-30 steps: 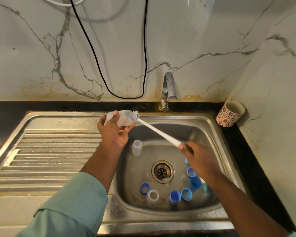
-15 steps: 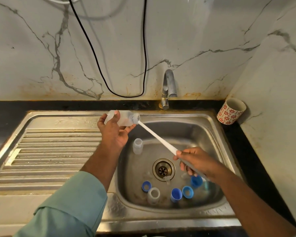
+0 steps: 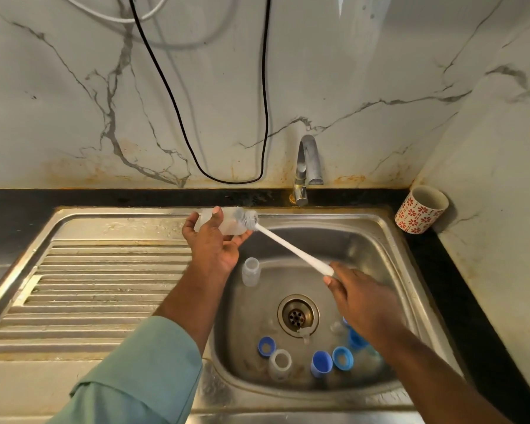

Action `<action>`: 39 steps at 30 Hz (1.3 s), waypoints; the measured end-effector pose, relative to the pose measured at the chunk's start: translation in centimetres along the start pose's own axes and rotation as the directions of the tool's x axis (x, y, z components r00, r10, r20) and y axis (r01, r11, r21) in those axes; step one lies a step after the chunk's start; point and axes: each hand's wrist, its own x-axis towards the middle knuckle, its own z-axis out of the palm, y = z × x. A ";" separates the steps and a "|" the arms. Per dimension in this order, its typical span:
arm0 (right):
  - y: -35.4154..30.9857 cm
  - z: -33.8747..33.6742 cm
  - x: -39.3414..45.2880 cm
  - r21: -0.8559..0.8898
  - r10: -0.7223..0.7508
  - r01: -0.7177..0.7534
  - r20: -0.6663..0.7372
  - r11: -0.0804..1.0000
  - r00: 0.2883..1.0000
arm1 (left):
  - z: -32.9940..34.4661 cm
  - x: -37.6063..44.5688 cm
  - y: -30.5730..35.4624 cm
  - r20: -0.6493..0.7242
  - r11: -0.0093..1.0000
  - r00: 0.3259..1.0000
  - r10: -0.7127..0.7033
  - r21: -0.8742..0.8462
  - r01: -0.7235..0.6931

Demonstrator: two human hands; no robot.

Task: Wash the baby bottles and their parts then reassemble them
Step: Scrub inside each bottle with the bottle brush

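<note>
The left hand holds a clear bottle on its side above the sink, neck toward the right hand, whose grip closes round a brush handle angled into the mouth, so drips fall in the basin.

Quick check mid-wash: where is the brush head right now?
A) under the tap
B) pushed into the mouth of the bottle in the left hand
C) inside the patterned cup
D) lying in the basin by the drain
B: the right hand grips the white brush, whose tip enters the mouth of the clear bottle held by the left hand.
</note>
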 end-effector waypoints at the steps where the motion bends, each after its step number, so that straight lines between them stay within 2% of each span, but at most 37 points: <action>1: -0.1 -0.3 0.0 0.200 0.047 -0.069 0.112 0.977 0.993 | 0.0 0.1 0.1 0.005 1.000 1.000 0.005 0.008 -0.005; 3: -0.5 -1.1 0.2 0.582 0.035 -0.312 0.437 0.751 0.899 | -0.2 0.3 0.3 0.010 0.999 1.000 0.020 0.030 -0.020; 4: -0.5 -1.3 0.1 0.623 0.000 -0.336 0.474 0.706 0.880 | -0.2 0.3 0.4 0.012 0.999 1.000 0.020 0.034 -0.021; 6: 0.2 -0.8 0.5 0.417 0.047 -0.157 0.261 0.895 0.964 | -0.1 0.2 0.5 0.013 1.000 1.000 0.016 0.022 -0.016; 7: 0.2 -0.4 0.3 0.147 0.014 -0.026 0.087 0.989 0.996 | 0.0 0.2 0.5 0.007 1.000 1.000 0.015 0.005 -0.015; 8: -0.3 -0.2 0.3 0.067 0.015 -0.015 0.010 0.998 1.000 | 0.1 0.2 0.4 0.002 1.000 1.000 0.013 -0.012 -0.013; 9: -0.4 0.0 0.2 0.144 0.042 -0.041 -0.004 0.989 0.999 | 0.2 0.1 0.4 -0.002 1.000 1.000 0.012 -0.020 -0.013; 10: -0.6 0.1 0.1 0.339 0.098 -0.137 0.131 0.931 0.987 | 0.2 0.0 0.4 -0.008 1.000 1.000 0.019 -0.012 -0.019; 11: -0.7 0.0 0.1 0.577 0.094 -0.304 0.365 0.758 0.926 | 0.2 0.1 0.5 -0.013 1.000 0.999 0.029 0.008 -0.029; 12: -1.0 -0.5 0.0 0.671 0.049 -0.488 0.560 0.559 0.827 | 0.2 0.1 0.5 -0.013 0.999 0.999 0.035 0.021 -0.035; 13: -1.0 -0.7 0.1 0.699 -0.005 -0.530 0.606 0.479 0.795 | 0.2 0.1 0.6 -0.007 0.999 0.999 0.035 0.025 -0.035; 14: -0.8 -0.7 0.2 0.692 0.024 -0.459 0.539 0.557 0.842 | 0.2 0.1 0.7 0.001 0.999 0.999 0.034 0.025 -0.035; 15: -0.5 -0.8 0.3 0.599 0.088 -0.332 0.398 0.729 0.913 | 0.4 0.0 0.8 0.000 0.999 0.999 0.036 0.024 -0.036; 16: 0.0 -0.5 0.3 0.306 0.093 -0.138 0.156 0.942 0.983 | 0.6 0.0 0.8 -0.009 0.999 0.999 0.034 0.021 -0.034; 17: 0.2 -0.5 0.3 -0.021 0.035 -0.035 -0.001 0.999 0.999 | 0.8 0.1 0.7 -0.017 1.000 0.999 0.030 0.011 -0.029; 18: 0.2 -0.6 0.5 -0.154 -0.031 0.012 -0.125 0.988 0.992 | 1.0 0.1 0.6 -0.018 1.000 1.000 0.025 0.005 -0.025; 19: 0.0 -0.5 0.5 -0.161 -0.036 0.015 -0.128 0.987 0.991 | 1.1 0.1 0.6 -0.013 1.000 1.000 0.022 0.001 -0.022; 20: 0.0 -0.5 0.5 0.022 0.019 -0.019 -0.028 1.000 0.999 | 1.2 0.1 0.6 -0.003 1.000 1.000 0.024 0.001 -0.024; 21: 0.0 -0.6 0.7 0.321 0.064 -0.101 0.123 0.942 0.990 | 1.2 0.2 0.6 0.010 1.000 1.000 0.029 0.003 -0.029; 22: -0.3 -1.0 0.8 0.601 0.073 -0.282 0.348 0.748 0.935 | 1.1 0.3 0.7 0.025 0.999 0.999 0.035 0.004 -0.035; 23: -0.4 -1.3 0.8 0.690 0.023 -0.410 0.495 0.597 0.868 | 0.9 0.5 0.8 0.039 0.999 0.999 0.036 0.004 -0.037; 24: -0.4 -1.3 0.6 0.696 -0.003 -0.383 0.484 0.607 0.875 | 0.8 0.5 0.9 0.049 0.999 0.998 0.034 -0.004 -0.034; 25: -0.1 -1.0 0.7 0.639 -0.011 -0.235 0.357 0.732 0.934 | 0.7 0.5 1.0 0.053 0.999 0.998 0.032 -0.015 -0.031; 26: 0.5 -0.5 0.8 0.385 -0.034 -0.011 0.108 0.923 0.994 | 0.8 0.5 1.1 0.050 0.999 0.998 0.030 -0.024 -0.029; 27: 0.6 -0.2 0.8 0.172 -0.079 0.086 -0.044 0.981 0.996 | 0.8 0.5 1.2 0.043 0.999 0.999 0.024 -0.035 -0.023; 28: 0.2 -0.2 0.8 0.098 -0.089 0.105 -0.154 0.990 0.984 | 0.9 0.5 1.2 0.040 0.999 0.999 0.019 -0.045 -0.017; 29: -0.2 -0.3 0.9 0.197 -0.063 0.088 -0.127 0.976 0.990 | 1.0 0.4 1.2 0.044 0.999 0.999 0.020 -0.049 -0.018; 30: -0.6 -0.6 1.1 0.403 0.018 -0.012 -0.012 0.915 1.000 | 1.0 0.4 1.4 0.048 0.999 0.998 0.027 -0.037 -0.025; 31: -0.7 -0.9 1.4 0.653 0.028 -0.171 0.223 0.738 0.974 | 0.9 0.5 1.5 0.053 0.999 0.998 0.034 -0.020 -0.033; 32: -1.2 -1.7 1.3 0.736 0.020 -0.393 0.460 0.552 0.888 | 0.8 0.7 1.7 0.063 0.999 0.997 0.037 -0.008 -0.037; 33: -1.2 -2.1 1.2 0.747 -0.022 -0.457 0.532 0.483 0.847 | 0.6 0.8 1.9 0.078 0.999 0.996 0.035 -0.002 -0.035; 34: -1.2 -2.2 1.2 0.717 -0.006 -0.374 0.466 0.589 0.885 | 0.5 0.8 2.0 0.090 0.999 0.995 0.031 0.002 -0.032; 35: -1.0 -2.2 1.2 0.600 0.012 -0.219 0.329 0.769 0.944 | 0.4 0.9 2.1 0.092 1.000 0.995 0.029 0.007 -0.029; 36: -0.6 -2.1 1.3 0.299 -0.035 -0.013 0.155 0.954 0.987 | 0.4 0.9 2.1 0.083 1.000 0.996 0.024 0.011 -0.025; 37: -0.4 -2.3 1.5 -0.023 -0.106 0.107 0.062 0.994 0.992 | 0.3 0.9 2.0 0.075 1.000 0.997 0.019 0.012 -0.020; 38: -0.2 -2.2 1.7 -0.145 -0.130 0.130 0.011 0.981 0.991 | 0.4 0.8 1.9 0.072 1.000 0.997 0.014 0.012 -0.015; 39: -0.2 -2.0 1.8 -0.142 -0.112 0.113 0.016 0.983 0.994 | 0.4 0.8 1.9 0.073 1.000 0.997 0.013 0.002 -0.014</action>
